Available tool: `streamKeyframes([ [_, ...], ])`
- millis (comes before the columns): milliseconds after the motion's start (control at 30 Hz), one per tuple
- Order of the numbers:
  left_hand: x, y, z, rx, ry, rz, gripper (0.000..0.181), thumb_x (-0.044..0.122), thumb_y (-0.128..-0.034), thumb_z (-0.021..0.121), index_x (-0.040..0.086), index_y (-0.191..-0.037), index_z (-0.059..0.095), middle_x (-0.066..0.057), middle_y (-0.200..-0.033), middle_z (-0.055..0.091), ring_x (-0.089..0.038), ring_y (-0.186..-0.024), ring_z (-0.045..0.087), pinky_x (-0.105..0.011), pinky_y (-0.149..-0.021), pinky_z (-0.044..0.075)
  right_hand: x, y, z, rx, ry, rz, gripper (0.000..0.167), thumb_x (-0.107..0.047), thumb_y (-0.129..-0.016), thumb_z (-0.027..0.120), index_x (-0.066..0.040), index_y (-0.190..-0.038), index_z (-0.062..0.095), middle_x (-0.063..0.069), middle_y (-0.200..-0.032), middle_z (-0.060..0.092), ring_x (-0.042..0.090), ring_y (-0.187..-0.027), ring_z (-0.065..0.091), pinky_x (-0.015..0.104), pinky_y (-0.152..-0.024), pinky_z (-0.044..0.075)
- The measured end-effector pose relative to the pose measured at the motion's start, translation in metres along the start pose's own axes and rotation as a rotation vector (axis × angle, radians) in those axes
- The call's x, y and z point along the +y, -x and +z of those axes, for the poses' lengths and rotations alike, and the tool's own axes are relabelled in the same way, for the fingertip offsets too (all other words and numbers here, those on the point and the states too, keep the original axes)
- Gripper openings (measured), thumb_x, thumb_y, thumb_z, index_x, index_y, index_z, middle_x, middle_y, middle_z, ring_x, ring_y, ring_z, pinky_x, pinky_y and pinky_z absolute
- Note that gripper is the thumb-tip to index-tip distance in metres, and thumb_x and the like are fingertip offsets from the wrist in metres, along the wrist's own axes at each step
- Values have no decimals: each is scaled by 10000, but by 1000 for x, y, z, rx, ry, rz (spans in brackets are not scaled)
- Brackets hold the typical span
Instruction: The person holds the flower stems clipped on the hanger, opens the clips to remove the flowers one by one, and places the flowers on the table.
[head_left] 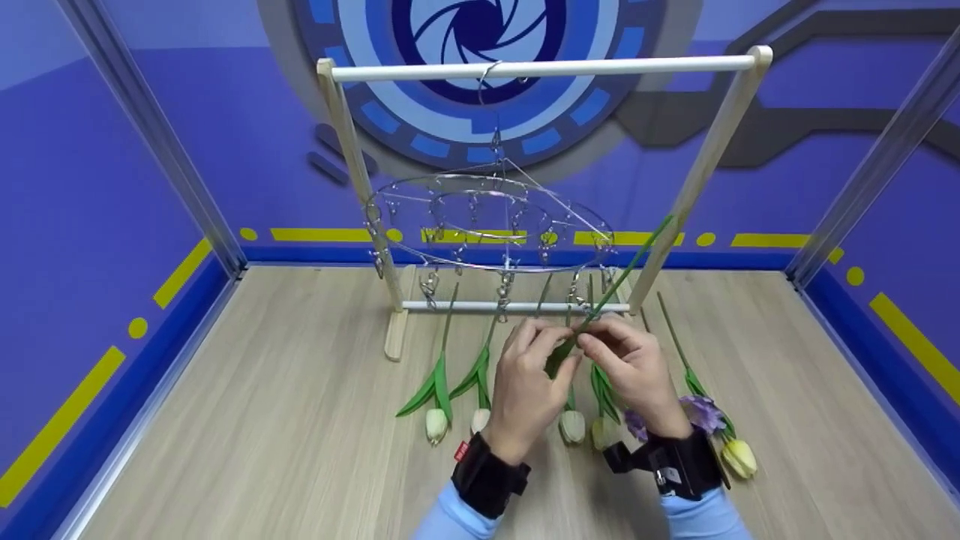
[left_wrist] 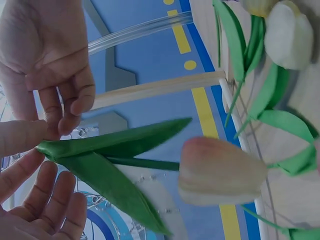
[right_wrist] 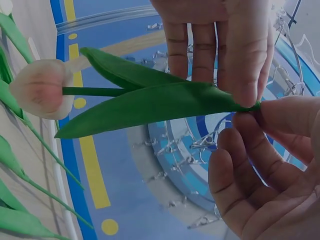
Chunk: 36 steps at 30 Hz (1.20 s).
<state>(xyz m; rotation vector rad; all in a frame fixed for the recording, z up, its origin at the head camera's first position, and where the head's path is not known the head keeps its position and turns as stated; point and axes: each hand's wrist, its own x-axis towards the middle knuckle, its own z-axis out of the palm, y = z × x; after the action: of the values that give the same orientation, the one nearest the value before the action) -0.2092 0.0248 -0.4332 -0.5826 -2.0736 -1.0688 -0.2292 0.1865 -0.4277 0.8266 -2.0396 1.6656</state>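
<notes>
Both hands meet on one tulip, its bloom pale with a pink blush and two green leaves [left_wrist: 120, 142] spreading below their fingers. My left hand [head_left: 529, 375] pinches the stem at the leaf base between thumb and forefinger, the other fingers loosely bent. Just beside it, my right hand [head_left: 630, 367] pinches the same green stem [head_left: 626, 277], which slants up and right past the fingers. The bloom [right_wrist: 42, 90] hangs downward, hidden in the head view. Behind the hands a round metal hanger [head_left: 487, 266] with dangling clips hangs from a rack's white rod [head_left: 600, 67].
Several tulips lie on the wooden table [head_left: 277, 435], including a white one [head_left: 436, 425] on the left and a yellow one [head_left: 739, 457] on the right. Purple petals [head_left: 703, 414] show by the right wrist. The rack's wooden posts [head_left: 720, 142] stand behind, before a blue wall.
</notes>
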Motion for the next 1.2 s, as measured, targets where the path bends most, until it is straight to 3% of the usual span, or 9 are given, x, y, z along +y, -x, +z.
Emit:
streamKeyframes([
  [167,-3,6,-4,37,-9,10,257,61,-813,862,75,-1023,715,-39,-965,627,-159,-897,632,-277,-777,554,-4,1,9,-15,23,-20,176,142,-927,644,27,-1028,732,160,-946,701,114,-827,662,202,-712,546],
  [467,-5,12,-12,74,30,24,222,-23,-801,823,56,-974,709,-46,-926,640,-168,-845,658,-263,-791,584,-8,3,12,-52,55,-29,194,140,-904,672,50,-1067,725,126,-952,738,84,-849,693,206,-749,568],
  [700,-7,15,-18,76,39,23,227,-34,-808,814,43,-997,713,-40,-948,657,-153,-856,669,-256,-788,580,-12,2,12,-41,-71,0,216,153,-963,576,91,-1146,675,107,-979,701,113,-850,673,212,-736,561],
  [867,-9,18,-24,83,54,-2,245,-43,-805,816,43,-1014,720,-40,-962,665,-148,-859,682,-244,-784,585,-16,0,16,-32,-161,25,240,114,-1010,525,151,-1229,616,19,-1118,709,127,-922,676,231,-767,564],
  [1033,-10,18,-27,89,75,-12,252,-53,-807,810,31,-1028,722,-48,-975,676,-151,-861,687,-247,-778,589,-21,-8,22,-13,-219,82,281,59,-1037,511,176,-1287,566,0,-1198,708,118,-1009,663,248,-792,568],
  [1200,-11,16,-31,101,84,-13,237,-68,-818,793,20,-1029,728,-57,-981,694,-140,-829,689,-217,-739,584,-21,-18,30,-15,-342,113,327,30,-1046,498,198,-1326,521,20,-1196,729,133,-1049,670,248,-816,551],
])
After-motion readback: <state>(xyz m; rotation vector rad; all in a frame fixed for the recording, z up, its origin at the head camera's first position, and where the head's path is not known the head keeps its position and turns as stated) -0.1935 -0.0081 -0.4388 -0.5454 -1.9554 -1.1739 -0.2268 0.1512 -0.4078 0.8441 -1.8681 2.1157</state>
